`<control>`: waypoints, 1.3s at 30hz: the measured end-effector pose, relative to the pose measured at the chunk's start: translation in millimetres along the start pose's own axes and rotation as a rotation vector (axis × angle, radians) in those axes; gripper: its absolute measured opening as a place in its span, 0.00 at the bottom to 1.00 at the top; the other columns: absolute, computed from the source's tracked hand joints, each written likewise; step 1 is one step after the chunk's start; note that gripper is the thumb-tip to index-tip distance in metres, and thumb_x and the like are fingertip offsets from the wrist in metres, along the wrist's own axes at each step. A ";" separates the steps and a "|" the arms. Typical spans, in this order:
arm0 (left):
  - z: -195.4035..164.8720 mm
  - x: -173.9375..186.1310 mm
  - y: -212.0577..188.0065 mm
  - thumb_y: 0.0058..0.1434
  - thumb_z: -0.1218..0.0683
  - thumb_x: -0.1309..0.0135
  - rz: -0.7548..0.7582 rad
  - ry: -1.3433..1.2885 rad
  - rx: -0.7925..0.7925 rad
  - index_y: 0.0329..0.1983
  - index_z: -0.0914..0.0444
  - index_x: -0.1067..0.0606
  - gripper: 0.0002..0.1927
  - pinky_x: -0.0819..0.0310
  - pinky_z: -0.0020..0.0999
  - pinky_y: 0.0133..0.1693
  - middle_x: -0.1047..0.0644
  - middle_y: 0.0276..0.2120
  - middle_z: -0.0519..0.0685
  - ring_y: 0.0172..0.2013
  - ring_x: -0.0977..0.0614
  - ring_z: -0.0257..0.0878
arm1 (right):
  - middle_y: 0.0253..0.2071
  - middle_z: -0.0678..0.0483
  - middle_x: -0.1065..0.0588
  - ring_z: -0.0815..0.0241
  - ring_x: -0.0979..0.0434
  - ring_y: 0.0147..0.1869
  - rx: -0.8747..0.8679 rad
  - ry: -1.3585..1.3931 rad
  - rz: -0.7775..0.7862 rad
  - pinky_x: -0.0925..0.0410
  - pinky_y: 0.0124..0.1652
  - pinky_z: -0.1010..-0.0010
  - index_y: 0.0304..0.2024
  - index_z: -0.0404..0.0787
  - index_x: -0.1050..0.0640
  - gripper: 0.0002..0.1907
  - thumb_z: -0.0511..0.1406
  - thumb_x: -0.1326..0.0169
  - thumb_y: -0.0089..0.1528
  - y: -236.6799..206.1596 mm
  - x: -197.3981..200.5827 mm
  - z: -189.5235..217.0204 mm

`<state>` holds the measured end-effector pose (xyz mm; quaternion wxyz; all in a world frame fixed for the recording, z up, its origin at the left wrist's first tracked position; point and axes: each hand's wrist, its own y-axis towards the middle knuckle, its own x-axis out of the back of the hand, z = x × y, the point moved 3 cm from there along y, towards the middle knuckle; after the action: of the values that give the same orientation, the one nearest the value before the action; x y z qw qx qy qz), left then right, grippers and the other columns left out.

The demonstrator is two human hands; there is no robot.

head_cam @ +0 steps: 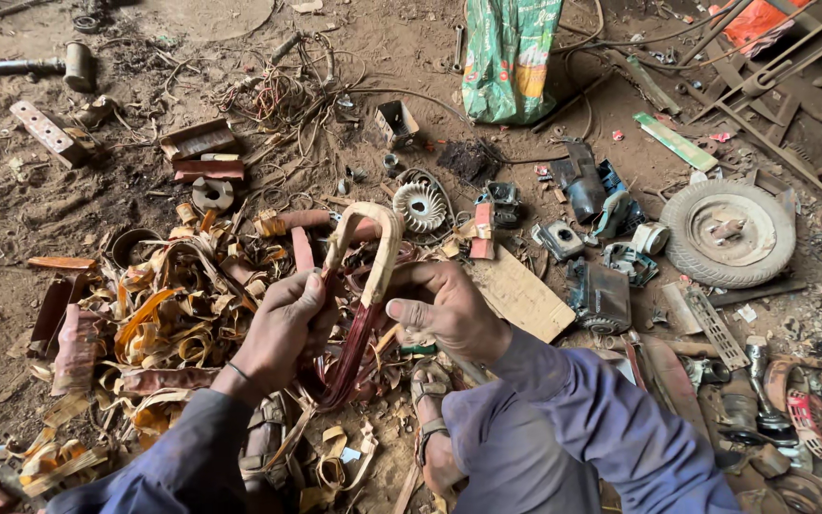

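Here both hands (287, 319) (444, 309) grip a copper coil (363, 286).

At the top of your view, a little right of the middle, a green plastic sack (509, 57) stands upright on the dirt floor; it is tall and crumpled, with yellow and orange patches printed on it. In the top right corner an orange bag (758, 19) lies partly under metal rods, so you see only a part of it. No signs or screens are visible.
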<state>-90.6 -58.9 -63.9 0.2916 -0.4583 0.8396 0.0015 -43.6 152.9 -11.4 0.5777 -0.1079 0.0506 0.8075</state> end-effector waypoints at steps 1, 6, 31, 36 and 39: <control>-0.4 -0.5 0.4 0.75 0.46 0.61 0.000 0.009 -0.028 0.34 0.61 0.32 0.18 0.50 0.26 0.17 0.38 0.19 0.40 0.16 0.42 0.29 | 0.35 0.48 0.22 0.62 0.28 0.31 -0.061 0.064 -0.023 0.33 0.32 0.71 0.48 0.27 0.19 0.10 0.28 0.41 0.65 0.3 0.1 0.0; -0.9 -0.9 0.4 0.75 0.48 0.60 -0.057 0.164 -0.106 0.33 0.62 0.32 0.17 0.48 0.25 0.18 0.38 0.19 0.40 0.17 0.41 0.28 | 0.41 0.49 0.19 0.63 0.19 0.42 0.053 -0.059 -0.028 0.25 0.45 0.71 0.46 0.28 0.20 0.12 0.29 0.38 0.61 0.5 0.7 2.9; 5.0 -37.1 -9.9 0.72 0.46 0.53 -0.378 0.539 -0.405 0.36 0.63 0.27 0.17 0.41 0.28 0.18 0.30 0.20 0.41 0.18 0.34 0.30 | 0.32 0.55 0.24 0.65 0.23 0.35 0.217 -0.197 -0.071 0.28 0.37 0.74 0.44 0.35 0.25 0.14 0.41 0.44 0.74 19.0 7.3 -24.8; 18.8 -25.4 1.2 0.72 0.48 0.53 -0.286 -0.060 -0.289 0.38 0.62 0.30 0.13 0.44 0.27 0.19 0.33 0.22 0.40 0.19 0.37 0.30 | 0.39 0.53 0.21 0.63 0.23 0.38 0.091 -0.250 0.168 0.28 0.41 0.69 0.49 0.36 0.24 0.11 0.37 0.47 0.71 11.7 2.3 -20.5; 19.4 -24.9 4.6 0.73 0.47 0.55 -0.326 0.068 -0.310 0.39 0.62 0.33 0.14 0.39 0.27 0.20 0.32 0.24 0.39 0.21 0.34 0.30 | 0.35 0.53 0.24 0.61 0.22 0.38 -0.012 0.028 0.178 0.24 0.41 0.65 0.46 0.36 0.25 0.09 0.36 0.46 0.70 10.3 -3.6 -31.3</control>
<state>-74.5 -31.8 -69.0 0.1857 -0.6271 0.7534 0.0678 -48.6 139.7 -41.4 0.5024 -0.1179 0.0634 0.8542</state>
